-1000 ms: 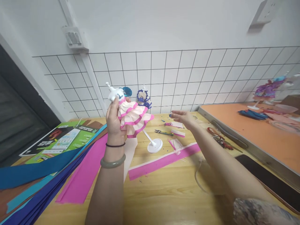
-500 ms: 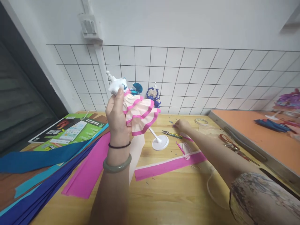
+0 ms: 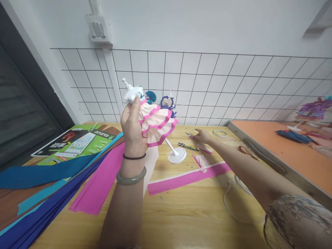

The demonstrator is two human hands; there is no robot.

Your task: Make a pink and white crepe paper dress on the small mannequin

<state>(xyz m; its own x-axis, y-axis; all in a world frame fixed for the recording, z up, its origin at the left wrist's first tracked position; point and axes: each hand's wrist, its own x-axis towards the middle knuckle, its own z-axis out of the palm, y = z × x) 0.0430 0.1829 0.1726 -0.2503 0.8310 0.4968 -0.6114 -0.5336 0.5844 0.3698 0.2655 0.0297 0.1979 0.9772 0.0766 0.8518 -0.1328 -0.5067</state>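
Note:
Held tilted in my left hand (image 3: pixel 133 122) is a small white dress-form mannequin (image 3: pixel 133 94). It wears a tiered cream paper skirt (image 3: pixel 157 124) with pink edges, and its stand ends in a round white base (image 3: pixel 177 155). My fingers close round the waist, the thumb on the front. Far out over the table, my right hand (image 3: pixel 203 136) has its index finger and thumb apart, beside small pink and blue scraps (image 3: pixel 190 135). Just left of that hand lie green-and-yellow handled pliers or snips (image 3: pixel 188 147).
A pink paper strip (image 3: pixel 186 178) lies across the wooden table. Blue and pink crepe sheets (image 3: pixel 97 183) and green printed packaging (image 3: pixel 85 145) cover the left. Tape rolls (image 3: pixel 219 133) and scissors (image 3: pixel 247 152) lie right. Another decorated mannequin (image 3: pixel 167 102) stands behind, before a wire grid.
My right hand's pinched fingers have spread apart near the scraps. The mannequin stays in my left hand, shifted slightly to the right in view.

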